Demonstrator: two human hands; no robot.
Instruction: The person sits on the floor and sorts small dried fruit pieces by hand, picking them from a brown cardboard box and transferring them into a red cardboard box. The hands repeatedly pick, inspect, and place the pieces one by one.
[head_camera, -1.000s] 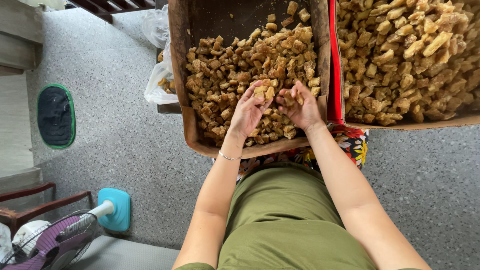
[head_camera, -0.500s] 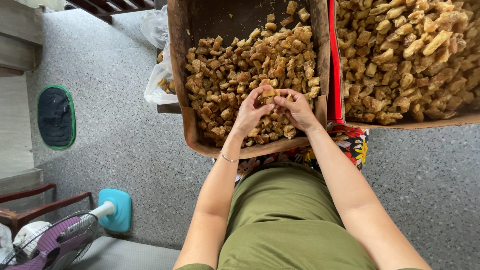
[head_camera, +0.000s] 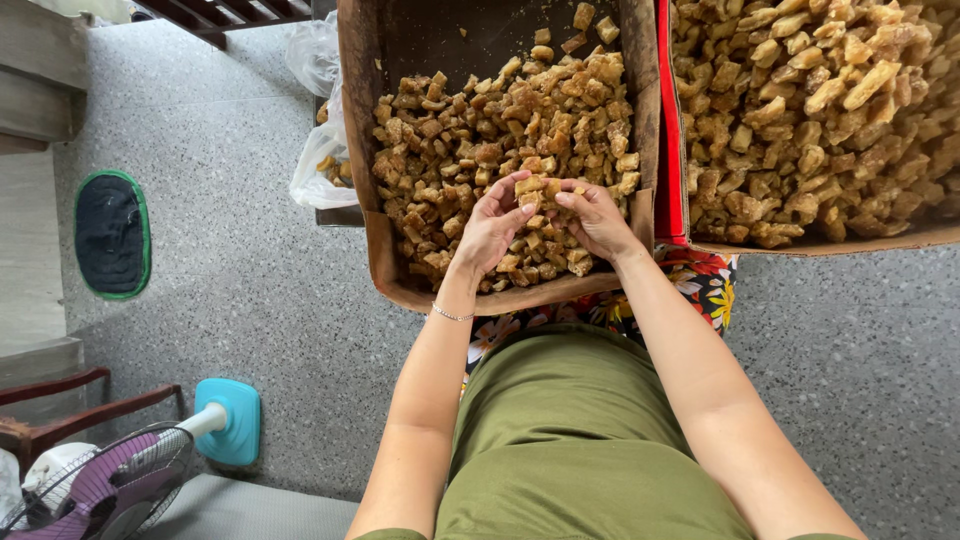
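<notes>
Left hand (head_camera: 492, 228): fingers curled around a small cluster of chunks (head_camera: 532, 190)
Right hand (head_camera: 597, 218): pinching the same cluster
Location: above the heaped near cardboard box (head_camera: 385, 255)
Adjacent: second box (head_camera: 830, 243), right

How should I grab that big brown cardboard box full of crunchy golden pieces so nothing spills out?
Probably best by the two long side walls of the cardboard box, one hand on each, coming from the near end. It is open on top and heaped with golden pieces, so keep it level. The near edge looks bent and soft, so avoid pulling there. The left hand and right hand are both over the pile.
</notes>
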